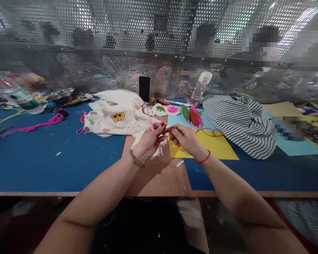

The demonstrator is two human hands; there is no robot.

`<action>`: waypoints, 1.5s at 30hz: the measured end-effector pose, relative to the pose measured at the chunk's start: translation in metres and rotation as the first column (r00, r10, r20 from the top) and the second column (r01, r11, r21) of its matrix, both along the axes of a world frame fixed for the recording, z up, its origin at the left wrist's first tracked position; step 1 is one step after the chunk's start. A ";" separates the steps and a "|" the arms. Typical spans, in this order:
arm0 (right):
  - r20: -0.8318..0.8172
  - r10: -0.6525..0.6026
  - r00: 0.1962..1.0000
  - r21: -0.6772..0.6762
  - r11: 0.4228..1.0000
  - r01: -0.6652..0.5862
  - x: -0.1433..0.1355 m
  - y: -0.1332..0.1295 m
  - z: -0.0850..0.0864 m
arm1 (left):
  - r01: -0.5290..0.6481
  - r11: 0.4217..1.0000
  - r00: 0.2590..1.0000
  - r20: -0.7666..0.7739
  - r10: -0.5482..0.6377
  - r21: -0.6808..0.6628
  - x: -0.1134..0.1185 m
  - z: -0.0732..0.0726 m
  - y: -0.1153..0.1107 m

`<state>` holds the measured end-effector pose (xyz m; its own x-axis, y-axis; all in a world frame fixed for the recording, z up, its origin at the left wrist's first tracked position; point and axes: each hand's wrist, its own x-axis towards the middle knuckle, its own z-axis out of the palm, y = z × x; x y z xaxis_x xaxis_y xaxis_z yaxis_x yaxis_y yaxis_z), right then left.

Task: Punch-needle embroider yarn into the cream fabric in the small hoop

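- I have the pink-handled tool (151,124) in the left hand (150,138), fingers closed around it, its thin tip pointing up and away from me, above the bench (90,158) and back from the middle of its near edge.
- The right hand (187,139) is just beside the left, thumb and finger pinched together on a small dark red piece (168,130); I can't make out its exact shape.
- Under and right of the hands I see a yellow sheet (214,146), with an orange-red strand (213,133) looping over its far part.
- Beyond that, on a light blue sheet (178,121), lie green yarn (186,113), red yarn (193,117) and pink yarn (199,118), side by side.
- Left of these are two pale pieces, one with a green design (159,109), one with a pink design (172,109).
- To the left, cream cloth (95,121) lies rumpled, bearing a yellow-and-black patch (118,117).
- At the bench's far edge I get a dark phone (144,89) standing upright and a white-capped bottle (200,88), slightly tilted.
- A striped cloth (235,120) is heaped to the right.
- Toward the far left corner are a metal bowl (60,96), a tilted clear bottle (18,93) and a magenta yarn bundle (42,126).
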<state>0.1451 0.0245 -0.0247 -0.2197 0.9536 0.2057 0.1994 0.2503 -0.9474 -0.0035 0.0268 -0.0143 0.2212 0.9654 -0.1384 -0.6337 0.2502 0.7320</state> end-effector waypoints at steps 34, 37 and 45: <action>-0.194 -0.081 0.978 -0.164 0.985 0.049 -0.009 0.003 0.013 | -0.006 0.984 0.980 -0.194 0.042 0.179 0.000 -0.005 0.000; -0.132 -0.099 0.986 -0.088 0.992 0.088 -0.007 0.005 0.009 | 0.009 0.983 0.980 -0.198 0.028 0.181 0.000 -0.004 0.000; 0.229 -0.299 0.926 0.397 0.898 0.191 0.001 0.005 -0.004 | 0.036 0.988 0.979 -0.205 -0.005 0.149 -0.002 -0.003 0.000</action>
<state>0.1462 0.0300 -0.0286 -0.0878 0.8550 0.5112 0.5403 0.4720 -0.6967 -0.0059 0.0268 -0.0170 0.2232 0.9741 -0.0355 -0.4634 0.1381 0.8753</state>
